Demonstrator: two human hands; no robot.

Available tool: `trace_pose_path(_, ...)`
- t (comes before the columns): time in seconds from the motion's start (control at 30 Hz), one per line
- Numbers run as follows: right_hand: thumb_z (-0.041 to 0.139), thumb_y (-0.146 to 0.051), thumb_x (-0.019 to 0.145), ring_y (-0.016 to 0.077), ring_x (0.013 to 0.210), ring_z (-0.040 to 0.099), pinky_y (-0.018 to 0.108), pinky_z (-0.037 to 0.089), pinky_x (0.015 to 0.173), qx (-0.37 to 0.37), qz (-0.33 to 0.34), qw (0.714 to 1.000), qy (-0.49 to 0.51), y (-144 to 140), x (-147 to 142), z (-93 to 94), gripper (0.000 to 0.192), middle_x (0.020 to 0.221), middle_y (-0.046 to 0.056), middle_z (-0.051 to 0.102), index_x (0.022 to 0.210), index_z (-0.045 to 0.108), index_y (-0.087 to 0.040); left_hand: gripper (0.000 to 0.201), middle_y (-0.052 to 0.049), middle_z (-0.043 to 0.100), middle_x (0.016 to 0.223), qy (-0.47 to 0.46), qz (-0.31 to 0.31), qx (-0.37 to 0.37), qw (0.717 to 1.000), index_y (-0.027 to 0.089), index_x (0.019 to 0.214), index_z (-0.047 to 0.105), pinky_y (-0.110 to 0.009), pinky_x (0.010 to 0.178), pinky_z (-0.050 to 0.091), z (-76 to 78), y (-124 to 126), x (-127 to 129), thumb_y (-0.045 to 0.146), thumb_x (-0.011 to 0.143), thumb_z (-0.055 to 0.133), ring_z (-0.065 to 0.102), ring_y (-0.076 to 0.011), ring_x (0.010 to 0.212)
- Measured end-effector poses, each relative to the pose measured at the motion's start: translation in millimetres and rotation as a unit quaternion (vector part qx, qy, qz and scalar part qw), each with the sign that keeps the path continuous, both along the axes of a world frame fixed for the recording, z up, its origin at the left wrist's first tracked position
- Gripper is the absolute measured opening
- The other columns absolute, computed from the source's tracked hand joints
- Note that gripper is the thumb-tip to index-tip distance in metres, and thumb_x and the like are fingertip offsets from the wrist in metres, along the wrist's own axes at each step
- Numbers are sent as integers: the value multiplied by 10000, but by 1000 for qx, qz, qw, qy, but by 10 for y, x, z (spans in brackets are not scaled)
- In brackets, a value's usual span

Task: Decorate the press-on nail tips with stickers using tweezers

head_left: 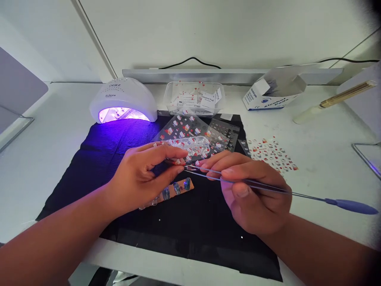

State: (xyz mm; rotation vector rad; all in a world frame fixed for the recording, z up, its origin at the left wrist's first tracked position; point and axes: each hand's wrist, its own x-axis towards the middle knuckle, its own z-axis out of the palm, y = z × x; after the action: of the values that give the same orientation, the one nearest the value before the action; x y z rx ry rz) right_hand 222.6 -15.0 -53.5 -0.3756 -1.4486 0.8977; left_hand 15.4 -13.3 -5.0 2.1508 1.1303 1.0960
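My right hand (pixel 253 194) grips a pair of long, thin tweezers (pixel 351 205) between thumb and fingers. Their tips point left and reach the thumb and index finger of my left hand (pixel 139 171). These fingers are bent together in a pinch; whatever lies between them is too small to make out. Just below and behind the left hand, a row of shiny dark blue false nails (pixel 176 188) sits on a tan strip (pixel 191 184), partly covered by the hand. Behind both hands are clear sticker sheets (pixel 184 124) with small red and white cartoon figures and a clear compartment case (pixel 202 145).
A white nail lamp (pixel 123 95) glows purple at the back left. Beside it stand a clear tub (pixel 169 99) of packets and an open alcohol pad box (pixel 268 99). A bundle of sticks (pixel 347 94) lies at right. Black cloth (pixel 202 226) covers the table's middle.
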Motion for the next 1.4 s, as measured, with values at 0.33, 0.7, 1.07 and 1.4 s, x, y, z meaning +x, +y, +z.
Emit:
trace_pose_path(0.33,600,-162,896,245,810,703,485,606,746,24,-22,999,-12,17,-5,-8,235,857,74,716,1082,738,-202,219,-13,746,852,25,19,38,999,238,1036,748,-264,664,572,-7,-6,5,153,835,725,687,-147,745)
trace_pose_path(0.7,599,-114,886,266,841,721,478,599,733,42,-20,999,-13,39,24,22,251,885,95,728,1096,727,-166,152,30,744,808,0,32,47,998,188,915,754,-186,665,575,-6,-14,28,86,804,748,682,-89,742)
trace_pose_path(1.07,606,-124,890,260,804,716,475,614,676,62,-24,998,-15,66,21,7,242,847,89,734,1094,733,-157,148,39,737,791,19,43,76,996,190,909,753,-173,648,562,-5,-22,17,87,802,752,673,-78,719)
trace_pose_path(1.4,608,-143,892,262,813,716,486,618,691,53,-31,998,-26,59,28,10,236,853,82,736,1092,730,-177,185,19,715,804,19,23,113,993,170,916,743,-201,651,525,-11,-17,18,46,780,760,638,-83,724)
